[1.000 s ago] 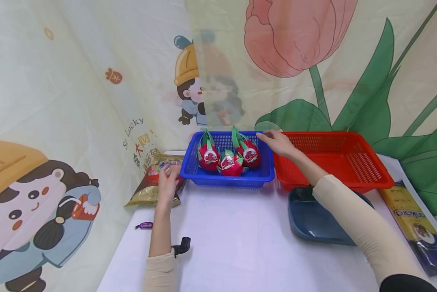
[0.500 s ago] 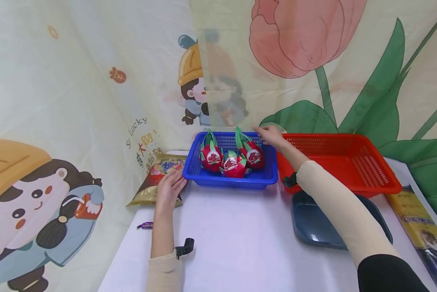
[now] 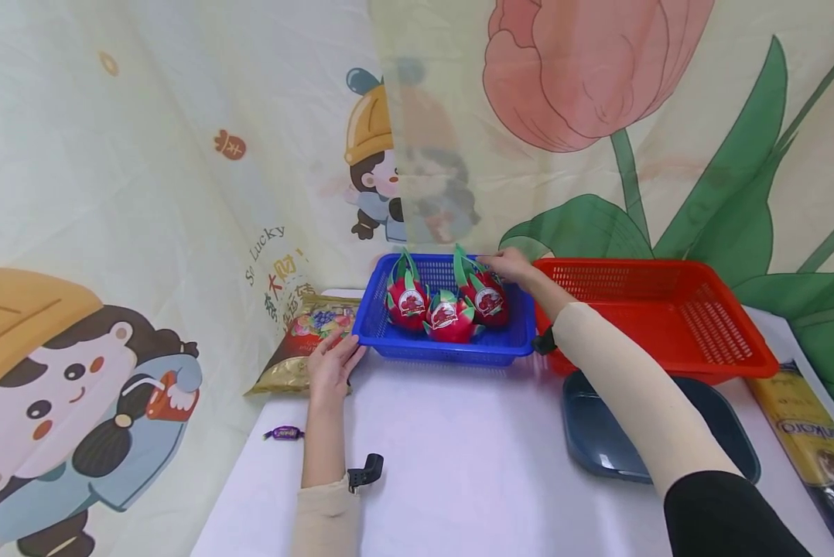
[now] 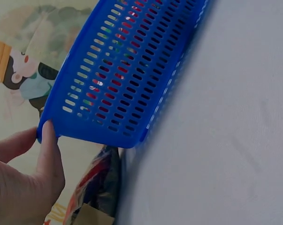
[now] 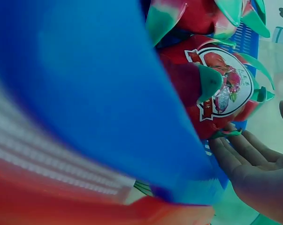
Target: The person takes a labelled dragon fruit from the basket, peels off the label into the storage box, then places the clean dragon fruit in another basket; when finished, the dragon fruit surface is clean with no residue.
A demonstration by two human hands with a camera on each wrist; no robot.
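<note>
L hand (image 3: pixel 333 362): pinches near-L corner of blue bskt (image 3: pixel 445 353) | R hand (image 3: pixel 510 265): loose, thumb apart, by back-R fruit (image 3: pixel 489 303), contact unclear | blue bskt: on bench (image 3: pixel 452 472), 3 fruits (image 3: pixel 452 319) inside, btwn bag (image 3: pixel 297 352) & red bskt (image 3: pixel 640 313) | tray (image 3: pixel 587 437): in front of red bskt

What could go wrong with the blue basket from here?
Tilt: the left hand pinches just one corner of the blue basket, so lifting might tip the three dragon fruits.
Snag: the right hand's fingers are right by one fruit and might nudge it.
Drag: the red basket sits close alongside and might catch.
</note>
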